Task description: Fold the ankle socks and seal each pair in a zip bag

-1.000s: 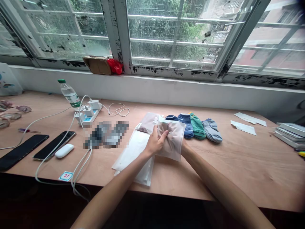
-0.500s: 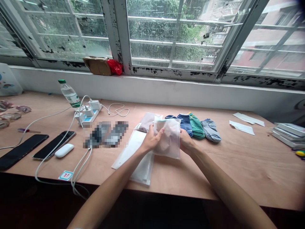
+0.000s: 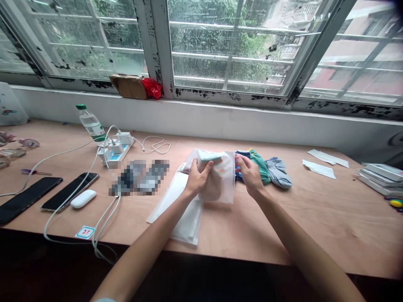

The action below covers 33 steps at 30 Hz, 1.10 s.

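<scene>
My left hand point(image 3: 198, 178) is closed on a frosted zip bag point(image 3: 227, 188), thumb on the front. A brownish, sock-like item point(image 3: 210, 184) with a pale green band shows blurred through the plastic. At the bag's upper right corner, my right hand point(image 3: 250, 173) pinches the edge between thumb and fingers; whether it has a zip slider is too small to tell. Behind the hands lie folded socks: blue ones partly hidden, a green pair point(image 3: 260, 165) and a grey pair point(image 3: 278, 173). Under my left forearm are flat frosted bags point(image 3: 189, 224), with another filled bag partly hidden behind the held one.
To the left are two phones point(image 3: 71, 192), a white earbud case point(image 3: 83, 199), a power strip point(image 3: 121, 151) with cables, and a water bottle point(image 3: 91, 123). White paper slips point(image 3: 319, 169) and stacked boxes point(image 3: 382, 178) lie right. The table's front edge runs beneath my forearms.
My right hand has come out from behind the bag and now pinches its upper right corner. The bag has shifted slightly left and up, and the pale green band shows more.
</scene>
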Available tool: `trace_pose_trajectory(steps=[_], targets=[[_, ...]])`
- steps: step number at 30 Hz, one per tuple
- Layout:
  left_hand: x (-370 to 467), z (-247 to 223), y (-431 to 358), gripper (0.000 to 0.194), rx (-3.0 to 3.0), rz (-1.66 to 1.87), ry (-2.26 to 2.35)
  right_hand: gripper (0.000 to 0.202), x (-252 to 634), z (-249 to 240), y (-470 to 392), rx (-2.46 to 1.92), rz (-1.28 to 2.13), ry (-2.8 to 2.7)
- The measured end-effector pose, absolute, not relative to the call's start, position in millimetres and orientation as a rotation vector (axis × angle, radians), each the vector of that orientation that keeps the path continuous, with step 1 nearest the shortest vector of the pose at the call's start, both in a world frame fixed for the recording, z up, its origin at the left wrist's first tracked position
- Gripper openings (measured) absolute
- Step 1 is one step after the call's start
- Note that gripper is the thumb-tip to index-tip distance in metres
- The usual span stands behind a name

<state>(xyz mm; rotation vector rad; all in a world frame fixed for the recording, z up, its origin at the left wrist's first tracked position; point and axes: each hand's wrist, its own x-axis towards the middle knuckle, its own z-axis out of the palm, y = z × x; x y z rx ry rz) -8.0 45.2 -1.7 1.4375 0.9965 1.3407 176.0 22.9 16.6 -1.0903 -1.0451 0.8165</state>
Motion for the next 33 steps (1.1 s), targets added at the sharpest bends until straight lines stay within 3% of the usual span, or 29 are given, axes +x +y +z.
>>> trace_pose_trajectory(steps=[6,10,13,18,33], targets=[[0.7,5.8,39.4,0.065,1.789,1.366,1.292,0.034,167.0,8.0,33.3,-1.076,0.764,-1.18],[8.7,31.8,42.4,0.04,2.402,1.367,1.309,0.039,168.9,14.6,32.3,-1.072,0.801,-1.284],[18.1,50.3,52.1,0.028,2.654,1.164,1.127,0.041,171.1,24.8,28.1,-1.052,0.795,-1.365],[28.6,60.7,65.5,0.026,2.588,0.859,0.9,0.043,176.0,32.2,20.9,-1.146,0.632,-1.513],[26.5,62.0,71.5,0.025,2.377,1.333,1.126,0.038,171.0,34.0,11.2,-1.236,0.67,-1.777]])
